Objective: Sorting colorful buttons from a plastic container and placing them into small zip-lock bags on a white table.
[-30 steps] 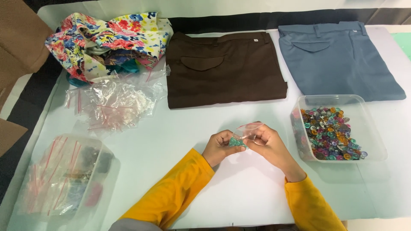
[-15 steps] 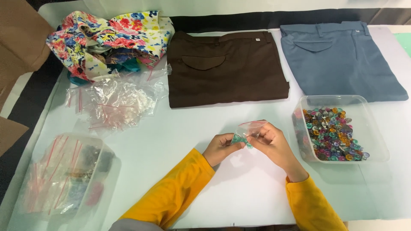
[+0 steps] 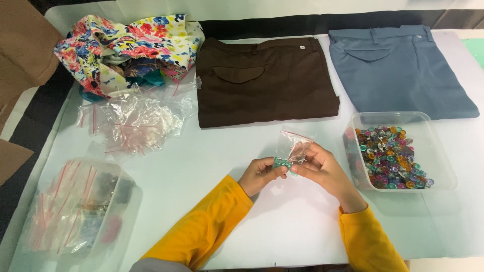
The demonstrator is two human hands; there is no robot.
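My left hand (image 3: 261, 175) pinches a few small teal-green beads (image 3: 282, 163) between thumb and fingers. My right hand (image 3: 322, 168) holds a small clear zip bag (image 3: 295, 146) with a red seal strip, its mouth turned toward the beads. Both hands meet over the white table (image 3: 212, 166), just left of a clear plastic tub (image 3: 438, 176) full of several coloured beads (image 3: 390, 157). Both my sleeves are yellow.
Folded brown trousers (image 3: 264, 80) and folded grey-blue trousers (image 3: 398, 68) lie at the back. A floral cloth bundle (image 3: 126, 48) sits far left, with a heap of empty zip bags (image 3: 133, 121) in front. A clear container (image 3: 80, 209) of filled bags stands near left. Cardboard (image 3: 22, 45) lies at the left edge.
The small bag in my right hand has lifted and opened up higher above the fingers. My left hand stays close with the beads. Nothing else on the table has moved.
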